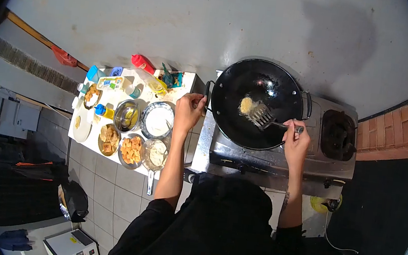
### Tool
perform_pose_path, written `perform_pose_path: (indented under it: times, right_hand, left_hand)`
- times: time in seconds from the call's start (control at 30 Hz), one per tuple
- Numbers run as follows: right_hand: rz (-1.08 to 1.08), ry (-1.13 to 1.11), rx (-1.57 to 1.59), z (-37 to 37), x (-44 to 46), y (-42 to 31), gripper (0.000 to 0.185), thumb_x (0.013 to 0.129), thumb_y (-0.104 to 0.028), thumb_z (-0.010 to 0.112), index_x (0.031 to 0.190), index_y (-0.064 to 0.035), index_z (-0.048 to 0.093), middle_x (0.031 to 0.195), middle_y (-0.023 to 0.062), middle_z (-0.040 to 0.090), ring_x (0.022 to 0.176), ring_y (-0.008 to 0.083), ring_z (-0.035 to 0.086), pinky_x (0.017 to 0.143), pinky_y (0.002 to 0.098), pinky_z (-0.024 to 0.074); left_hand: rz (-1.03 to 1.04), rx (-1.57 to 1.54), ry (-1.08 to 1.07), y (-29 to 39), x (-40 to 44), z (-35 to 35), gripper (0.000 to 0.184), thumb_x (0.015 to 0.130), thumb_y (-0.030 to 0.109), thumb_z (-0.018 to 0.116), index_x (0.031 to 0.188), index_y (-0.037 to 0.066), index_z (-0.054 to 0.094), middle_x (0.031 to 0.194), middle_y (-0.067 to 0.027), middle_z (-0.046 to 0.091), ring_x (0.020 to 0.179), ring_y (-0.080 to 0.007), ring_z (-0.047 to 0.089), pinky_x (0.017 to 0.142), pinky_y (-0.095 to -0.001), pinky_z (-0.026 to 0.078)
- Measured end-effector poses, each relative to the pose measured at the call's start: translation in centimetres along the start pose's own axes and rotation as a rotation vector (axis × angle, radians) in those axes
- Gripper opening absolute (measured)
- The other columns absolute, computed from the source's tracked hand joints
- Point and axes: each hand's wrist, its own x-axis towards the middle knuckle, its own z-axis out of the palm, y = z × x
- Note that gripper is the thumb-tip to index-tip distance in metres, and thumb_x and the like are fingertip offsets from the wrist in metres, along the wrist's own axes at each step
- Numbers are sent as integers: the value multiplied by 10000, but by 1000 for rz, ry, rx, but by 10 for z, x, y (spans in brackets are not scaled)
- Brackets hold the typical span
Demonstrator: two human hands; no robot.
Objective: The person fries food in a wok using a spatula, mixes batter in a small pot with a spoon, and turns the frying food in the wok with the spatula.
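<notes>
A large black wok (237,83) with two side handles sits on the left burner of the steel gas stove (231,155). My left hand (190,109) is closed at the wok's left handle, its fingertips gripping it. In my right hand (296,141) is the handle of a slotted spatula (261,116), its head down inside the wok. Against the spatula's front edge lies a small pale-yellow piece of food (246,105), with some bubbling oil around it. The wok's right handle (309,106) is untouched.
Left of the stove, a white table (95,132) bears a bowl of white powder (156,120), a pan of batter (156,153), a bowl of orange chunks (131,150), a steel bowl (127,113) and a red squeeze bottle (142,63). A second burner (338,135) is at right.
</notes>
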Motion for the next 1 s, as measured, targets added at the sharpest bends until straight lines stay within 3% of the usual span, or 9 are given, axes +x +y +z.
perform_pose_path:
  times: [0.27,0.33,0.37,0.43,0.57,0.63,1.0]
  right_hand:
    - [30,19,25,1,-2,5,87,978,-39,525,944,22,576,820,51,640,556,55,514,485,226,397]
    - [23,20,23,1,-2,5,90,978,-43,525,940,21,577,803,47,631,557,54,512,485,226,394]
    - [17,20,22,1,-2,5,94,978,-46,526,936,20,579,786,42,622,557,53,509,486,227,392]
    - [18,24,-5,-1,-3,6,99,978,-51,529,932,20,582,764,39,614,554,54,509,486,227,392]
    - [15,8,-31,-3,-2,10,111,976,-66,541,929,21,593,712,39,599,544,64,518,486,232,399]
    - [25,11,-47,-2,0,3,113,976,-71,545,933,22,594,702,41,599,544,68,525,486,235,402]
    - [16,-11,18,-3,0,-21,125,973,-80,563,973,36,608,767,57,650,566,70,556,499,233,426]
  left_hand:
    - [-15,-29,5,3,-1,-1,273,845,188,713,947,-65,706,746,-174,685,657,-231,654,639,-334,506]
    - [-66,10,-64,9,-1,-5,320,884,247,680,960,-63,704,849,-208,709,805,-288,696,758,-368,519]
    - [-64,10,-64,5,-1,-4,320,884,247,680,960,-63,704,849,-208,709,805,-288,696,758,-368,519]
    - [16,5,-20,-1,1,0,277,839,194,717,957,-57,709,742,-182,680,655,-245,644,635,-340,498]
    - [33,35,0,3,0,-2,276,838,190,716,956,-59,708,740,-183,679,665,-250,648,640,-344,499]
    - [-56,63,-55,12,1,-6,330,866,260,699,950,-59,710,846,-215,706,783,-288,696,731,-369,518]
    - [-52,20,-68,2,4,-6,296,875,235,692,963,-46,714,799,-173,708,721,-256,681,696,-354,506]
